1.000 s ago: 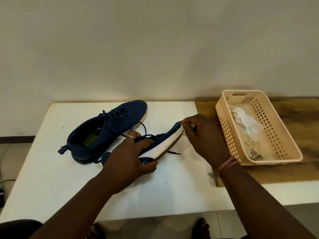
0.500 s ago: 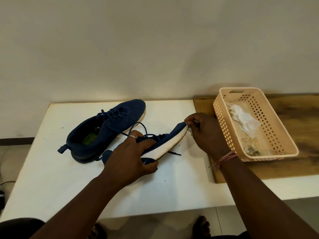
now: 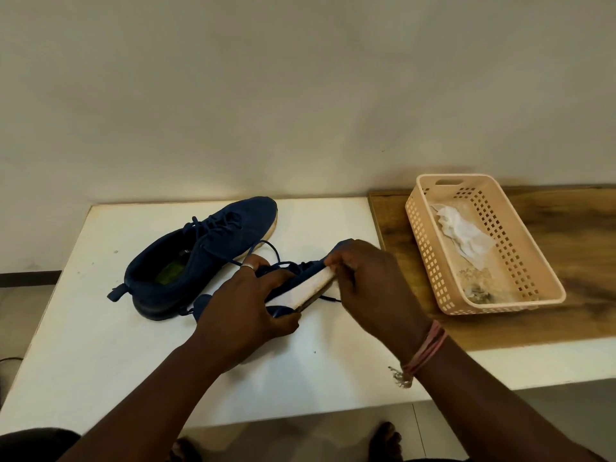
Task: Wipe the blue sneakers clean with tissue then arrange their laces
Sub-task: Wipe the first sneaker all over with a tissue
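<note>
One blue sneaker (image 3: 213, 248) lies on the white table (image 3: 100, 345), toe pointing to the far right, laces loose. My left hand (image 3: 246, 305) grips the second blue sneaker (image 3: 310, 288) at its middle and holds it tilted on its side, so the white sole edge faces me. My right hand (image 3: 373, 288) is closed over this sneaker's toe, fingers pinched against the sole edge. The tissue in those fingers is almost entirely hidden. A dark lace (image 3: 270, 248) loops out from behind my left hand.
A peach perforated basket (image 3: 430, 261) stands on a wooden board (image 3: 573, 235) to the right, holding a crumpled white tissue (image 3: 463, 233) and some dirty scraps. A wall runs along the table's far edge. My feet show below the near edge.
My right hand has slid left along the sole edge and now covers the held sneaker's toe. My left hand keeps its grip. The other sneaker has not moved.
</note>
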